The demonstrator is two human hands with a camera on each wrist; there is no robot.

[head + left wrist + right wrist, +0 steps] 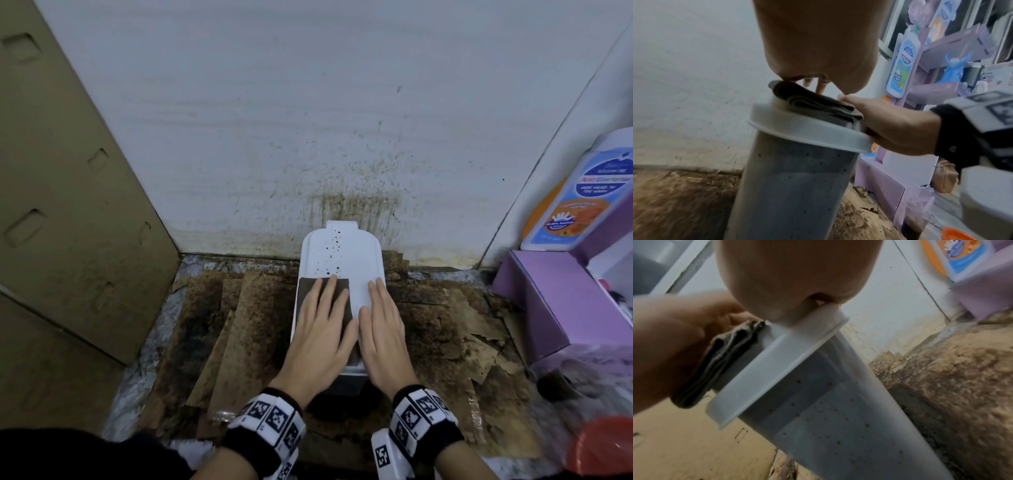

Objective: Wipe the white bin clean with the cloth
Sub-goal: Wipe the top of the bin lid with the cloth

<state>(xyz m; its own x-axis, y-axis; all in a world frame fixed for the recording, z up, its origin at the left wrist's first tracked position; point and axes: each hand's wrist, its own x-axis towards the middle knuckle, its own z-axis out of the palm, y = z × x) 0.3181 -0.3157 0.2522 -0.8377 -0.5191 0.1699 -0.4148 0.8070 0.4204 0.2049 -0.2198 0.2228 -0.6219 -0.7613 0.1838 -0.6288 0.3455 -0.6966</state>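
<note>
A tall white bin [346,253] stands on the floor against the wall, its flat lid facing up with dark specks on the far half. On the lid's near left part lies a folded dark brown cloth [306,298]. My left hand [329,301] presses flat on the cloth with straight fingers. Beside it, my right hand [378,305] rests flat on the bare lid. The left wrist view shows the speckled bin wall [793,186], the cloth [813,100] on the lid and the right hand [896,126] at the rim. The right wrist view shows the bin [828,410] and the cloth's folds [721,363].
Stained brown cardboard sheets [239,325] cover the floor around the bin. A large cardboard box [68,205] stands at the left. At the right are a purple box [555,301], a wash bottle [582,192] and an orange-red object [603,445]. The wall [356,205] behind is splattered.
</note>
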